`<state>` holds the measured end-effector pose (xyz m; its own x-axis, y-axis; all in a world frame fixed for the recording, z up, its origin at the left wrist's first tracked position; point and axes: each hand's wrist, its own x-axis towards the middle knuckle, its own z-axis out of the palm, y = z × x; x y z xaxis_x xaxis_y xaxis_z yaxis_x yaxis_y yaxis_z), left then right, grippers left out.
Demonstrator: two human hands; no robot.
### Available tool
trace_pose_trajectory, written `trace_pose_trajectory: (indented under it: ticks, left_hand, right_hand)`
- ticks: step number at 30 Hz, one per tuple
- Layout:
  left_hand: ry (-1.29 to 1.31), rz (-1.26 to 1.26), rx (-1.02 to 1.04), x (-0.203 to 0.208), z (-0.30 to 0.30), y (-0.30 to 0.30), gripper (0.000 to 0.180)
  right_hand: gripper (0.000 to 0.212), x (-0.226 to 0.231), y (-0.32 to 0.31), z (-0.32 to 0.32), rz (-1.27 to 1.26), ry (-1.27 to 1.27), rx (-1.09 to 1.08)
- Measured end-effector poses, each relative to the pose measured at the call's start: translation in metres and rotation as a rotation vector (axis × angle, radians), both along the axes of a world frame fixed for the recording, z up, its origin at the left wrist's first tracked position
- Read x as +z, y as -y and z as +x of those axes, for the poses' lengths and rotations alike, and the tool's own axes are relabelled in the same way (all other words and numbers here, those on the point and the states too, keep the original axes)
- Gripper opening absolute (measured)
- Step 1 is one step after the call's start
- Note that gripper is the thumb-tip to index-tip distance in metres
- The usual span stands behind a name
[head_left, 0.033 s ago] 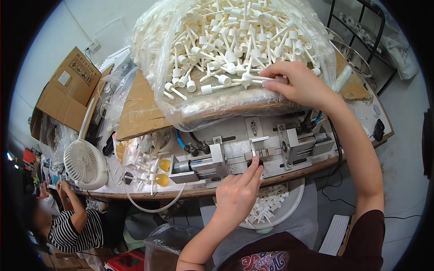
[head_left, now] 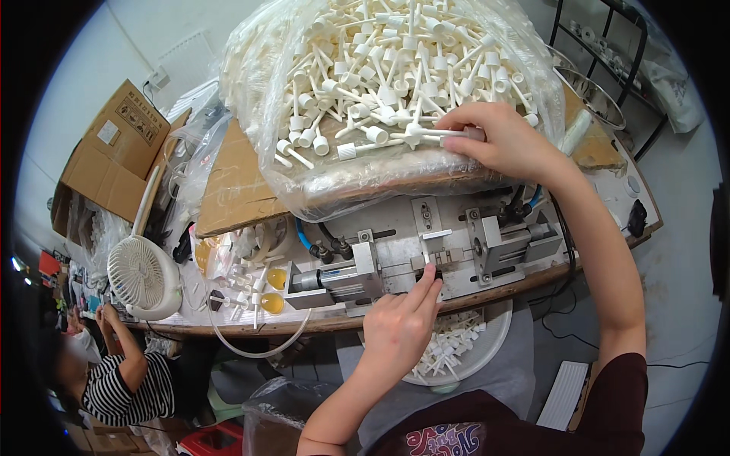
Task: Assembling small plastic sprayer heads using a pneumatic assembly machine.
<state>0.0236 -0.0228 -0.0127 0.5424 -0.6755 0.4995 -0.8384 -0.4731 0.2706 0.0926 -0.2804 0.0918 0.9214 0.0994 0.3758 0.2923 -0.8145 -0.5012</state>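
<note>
The right hand (head_left: 506, 140) reaches up into a heap of small white plastic stemmed caps (head_left: 380, 68) and pinches one long white stem (head_left: 426, 135) between thumb and fingertips, at the heap's lower right edge. The heap, far too many pieces to count, fills one big clear plastic bag (head_left: 304, 182) lying open on the bench. The left hand (head_left: 399, 327) is loosely curled, its index finger stretched out so the tip touches the middle of a grey metal press fixture (head_left: 426, 254); it grips nothing that can be seen.

The fixture sits on a worn wooden workbench (head_left: 456, 300), beside one flat sheet of brown cardboard (head_left: 236, 182). Under the bench edge, on the person's lap, one round white bowl (head_left: 487, 357) holds more white pieces. To the left stand one small white desk fan (head_left: 141, 277) and two little cups of yellow liquid (head_left: 274, 292). One open brown cardboard box (head_left: 114, 152) leans by the pale wall. At lower left a second person in a striped shirt (head_left: 122, 391) sits.
</note>
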Motion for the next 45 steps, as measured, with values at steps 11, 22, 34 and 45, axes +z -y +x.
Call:
trace_pose_trajectory:
  ticks: [11, 22, 34, 45]
  left_hand:
    - [-0.047, 0.029, -0.033, 0.002, 0.001, -0.003, 0.028]
    - [-0.091, -0.478, -0.106, 0.013, -0.005, 0.007, 0.042]
    - [-0.050, -0.067, -0.029, -0.006, -0.004, -0.003, 0.030]
    - [-0.080, 0.088, 0.008, 0.011, 0.001, 0.001, 0.028]
  right_hand:
    - [0.021, 0.027, -0.011, -0.057, -0.263, 0.289, -0.138]
    - [0.024, -0.069, -0.105, -0.140, 0.562, -0.021, -0.077]
    - [0.024, -0.092, -0.088, -0.161, 1.009, -0.165, -0.234]
    - [0.020, -0.091, -0.091, -0.162, 0.939, -0.001, -0.203]
